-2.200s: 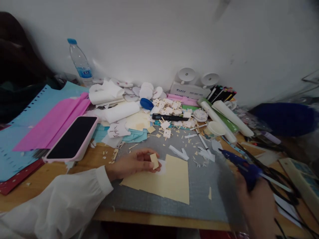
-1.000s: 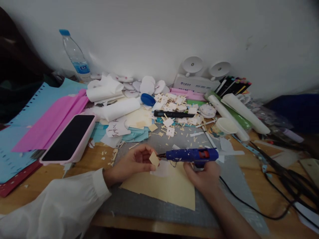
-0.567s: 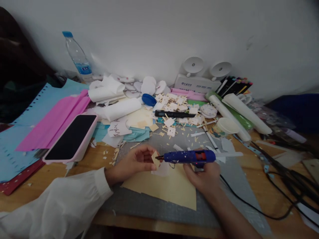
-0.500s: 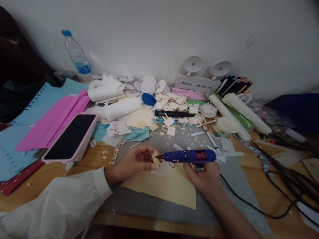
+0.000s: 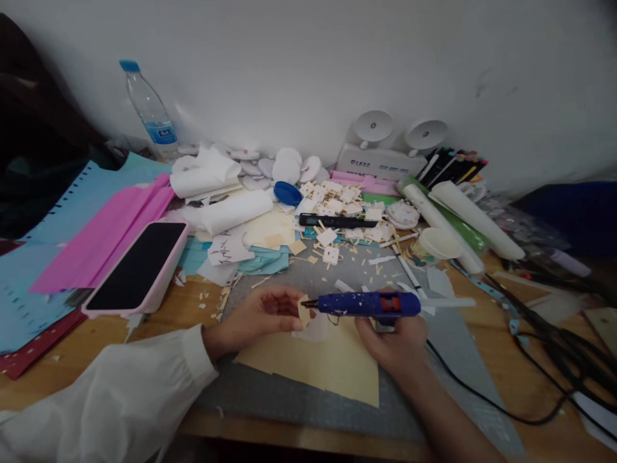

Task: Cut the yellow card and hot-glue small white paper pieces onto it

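My left hand (image 5: 272, 311) pinches a small pale-yellow paper piece (image 5: 304, 313) upright between thumb and fingers. My right hand (image 5: 396, 341) is wrapped round the handle of a blue hot glue gun (image 5: 354, 304), which points left. Its dark nozzle is at the paper piece; whether it touches cannot be made out. A whitish glue stick (image 5: 448, 302) sticks out of the gun's rear. Under both hands, a larger pale-yellow paper sheet (image 5: 332, 366) lies on a grey cutting mat (image 5: 270, 402).
Behind the hands lies a heap of small white and cream paper pieces (image 5: 332, 199) with a black pen (image 5: 337, 221) across it. A phone (image 5: 139, 267) lies left and a paper cup (image 5: 436, 244) stands right. Black cables (image 5: 544, 337) trail over the right side. A water bottle (image 5: 154, 116) stands against the wall.
The glue gun has shifted very slightly right and down, and the paper piece in my left hand has turned a little. Both grips are unchanged.
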Tool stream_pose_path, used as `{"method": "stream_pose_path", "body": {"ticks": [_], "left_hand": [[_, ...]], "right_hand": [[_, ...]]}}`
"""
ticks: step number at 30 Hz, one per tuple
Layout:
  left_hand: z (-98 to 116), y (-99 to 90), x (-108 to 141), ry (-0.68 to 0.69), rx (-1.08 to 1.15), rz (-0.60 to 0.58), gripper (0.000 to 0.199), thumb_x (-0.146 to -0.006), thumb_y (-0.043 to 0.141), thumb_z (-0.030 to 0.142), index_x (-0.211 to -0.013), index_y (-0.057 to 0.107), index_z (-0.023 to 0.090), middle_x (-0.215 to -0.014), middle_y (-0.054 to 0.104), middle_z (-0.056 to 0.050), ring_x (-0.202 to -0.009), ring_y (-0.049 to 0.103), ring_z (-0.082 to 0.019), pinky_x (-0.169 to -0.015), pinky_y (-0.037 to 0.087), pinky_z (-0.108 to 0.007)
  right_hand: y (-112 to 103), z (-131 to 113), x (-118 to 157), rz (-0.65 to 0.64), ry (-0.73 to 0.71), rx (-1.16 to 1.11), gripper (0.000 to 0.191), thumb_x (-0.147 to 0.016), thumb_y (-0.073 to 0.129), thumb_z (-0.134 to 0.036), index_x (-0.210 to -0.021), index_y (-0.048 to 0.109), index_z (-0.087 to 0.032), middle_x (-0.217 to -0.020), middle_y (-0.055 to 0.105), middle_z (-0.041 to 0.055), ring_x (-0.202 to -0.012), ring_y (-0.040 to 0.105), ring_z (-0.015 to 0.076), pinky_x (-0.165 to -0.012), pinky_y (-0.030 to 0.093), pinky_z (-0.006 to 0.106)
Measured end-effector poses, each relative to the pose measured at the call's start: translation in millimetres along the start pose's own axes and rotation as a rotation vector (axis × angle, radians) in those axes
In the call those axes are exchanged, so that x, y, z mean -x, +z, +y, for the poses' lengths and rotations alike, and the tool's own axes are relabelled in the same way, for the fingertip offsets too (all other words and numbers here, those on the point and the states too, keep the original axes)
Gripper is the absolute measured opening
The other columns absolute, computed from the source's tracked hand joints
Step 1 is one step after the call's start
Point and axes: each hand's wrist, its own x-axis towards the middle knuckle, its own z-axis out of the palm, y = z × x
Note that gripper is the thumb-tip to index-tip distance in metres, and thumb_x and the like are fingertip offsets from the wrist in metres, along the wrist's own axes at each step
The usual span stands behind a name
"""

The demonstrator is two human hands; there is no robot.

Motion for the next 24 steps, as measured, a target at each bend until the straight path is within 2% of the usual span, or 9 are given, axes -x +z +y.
{"method": "stream_pose_path", "body": {"ticks": [8, 17, 24], "left_hand": [[-0.4, -0.3, -0.1, -0.002, 0.019, 0.001, 0.037, -0.064, 0.084, 0.016, -0.095, 0.065, 0.018, -0.091, 0.07, 0.0, -0.083, 0.065, -0.014, -0.078, 0.046, -0.027], [-2.3, -1.0, -0.6, -0.004, 0.025, 0.008, 0.039, -0.062, 0.085, 0.015, -0.094, 0.063, 0.017, -0.087, 0.069, 0.001, -0.079, 0.064, -0.011, -0.075, 0.046, -0.024], [-0.8, 0.9, -0.9, -0.004, 0.039, 0.014, 0.04, -0.063, 0.085, 0.015, -0.095, 0.063, 0.017, -0.089, 0.07, 0.001, -0.081, 0.064, -0.012, -0.076, 0.047, -0.025]], "right_hand": [[-0.2, -0.2, -1.7, -0.004, -0.019, 0.006, 0.01, -0.072, 0.057, -0.031, -0.078, 0.056, -0.022, -0.057, 0.063, -0.0022, -0.047, 0.061, 0.0182, -0.046, 0.048, 0.027], [-0.9, -0.9, -2.9, 0.0, -0.074, -0.022, 0.007, -0.073, 0.059, -0.026, -0.077, 0.055, -0.022, -0.059, 0.063, -0.0031, -0.048, 0.061, 0.0162, -0.045, 0.047, 0.025], [0.4, 1.2, -4.6, 0.067, -0.163, 0.015, 0.009, -0.075, 0.059, -0.031, -0.075, 0.055, -0.022, -0.06, 0.063, -0.0022, -0.05, 0.062, 0.0174, -0.045, 0.048, 0.025]]}}
